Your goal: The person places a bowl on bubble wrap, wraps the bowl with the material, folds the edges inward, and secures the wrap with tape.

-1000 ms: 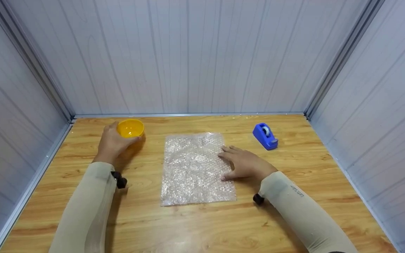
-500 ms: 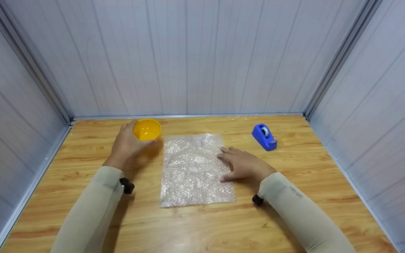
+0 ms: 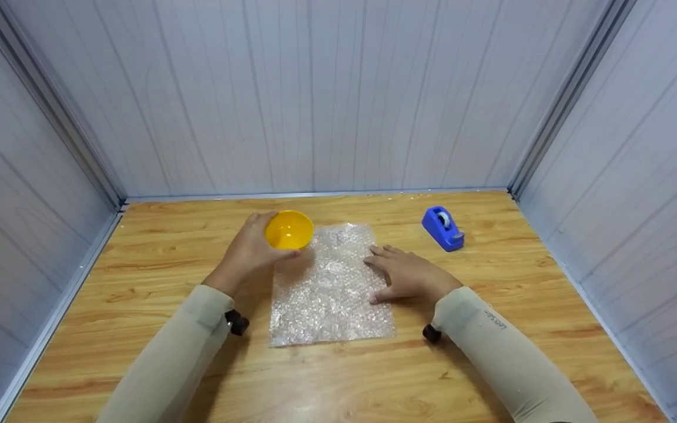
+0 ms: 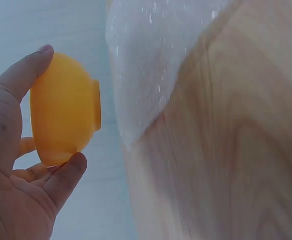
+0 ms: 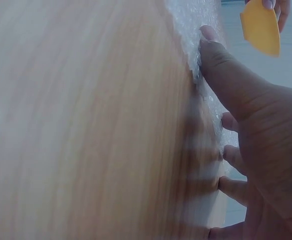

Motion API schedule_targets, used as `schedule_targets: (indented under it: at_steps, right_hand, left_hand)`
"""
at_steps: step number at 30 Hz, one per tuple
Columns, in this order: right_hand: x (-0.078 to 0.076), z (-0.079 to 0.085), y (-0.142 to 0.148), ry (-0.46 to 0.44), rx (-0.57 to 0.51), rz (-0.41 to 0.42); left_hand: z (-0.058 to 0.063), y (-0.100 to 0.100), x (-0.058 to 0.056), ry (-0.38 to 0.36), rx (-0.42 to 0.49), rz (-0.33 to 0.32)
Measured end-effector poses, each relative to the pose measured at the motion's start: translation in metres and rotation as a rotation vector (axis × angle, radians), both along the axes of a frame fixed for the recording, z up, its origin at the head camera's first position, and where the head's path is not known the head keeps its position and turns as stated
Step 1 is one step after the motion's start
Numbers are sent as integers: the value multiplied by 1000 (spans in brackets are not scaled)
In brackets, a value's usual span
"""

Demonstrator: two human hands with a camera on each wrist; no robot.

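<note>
A yellow bowl (image 3: 290, 230) is gripped at its sides by my left hand (image 3: 251, 249), thumb on one side and fingers on the other. In the left wrist view the bowl (image 4: 68, 107) hangs clear of the table, its foot ring facing down. Its shadow falls on a sheet of bubble wrap (image 3: 332, 294) lying flat on the wooden table. My right hand (image 3: 412, 275) rests with spread fingers on the right edge of the sheet. In the right wrist view the thumb and fingertips of the right hand (image 5: 265, 135) touch the bubble wrap (image 5: 188, 35) and the table.
A blue tape dispenser (image 3: 443, 228) with a roll of tape stands at the back right of the wooden table (image 3: 338, 382). Pale panel walls (image 3: 315, 100) enclose the table at the back and on both sides.
My left hand has carried the yellow bowl to the right, from the left back of the table to above the upper left part of the bubble wrap. The right hand has stayed put.
</note>
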State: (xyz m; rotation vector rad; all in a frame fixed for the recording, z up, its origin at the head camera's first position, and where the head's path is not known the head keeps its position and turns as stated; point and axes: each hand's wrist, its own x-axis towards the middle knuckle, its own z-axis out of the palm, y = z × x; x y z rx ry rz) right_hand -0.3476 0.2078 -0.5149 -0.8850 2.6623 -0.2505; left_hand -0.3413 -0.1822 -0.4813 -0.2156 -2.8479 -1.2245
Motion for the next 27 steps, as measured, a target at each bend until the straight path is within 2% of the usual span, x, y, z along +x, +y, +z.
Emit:
schedule_targets:
  at_steps: [7,14,22,27]
  right_hand:
    - [-1,0,0,-11,-8,-24]
    - [-4,-2,1,6,-8,-8]
    - [-5,-3,1,3,1,-11]
    - [-5,-3,2,7,6,-14]
  left_hand:
    - [-4,29,12,-1,-32,-85]
    - [-15,49,20,-14,-81,-152]
    - [-24,62,31,-11,-46,-188]
    - [-29,66,34,-4,-22,-199]
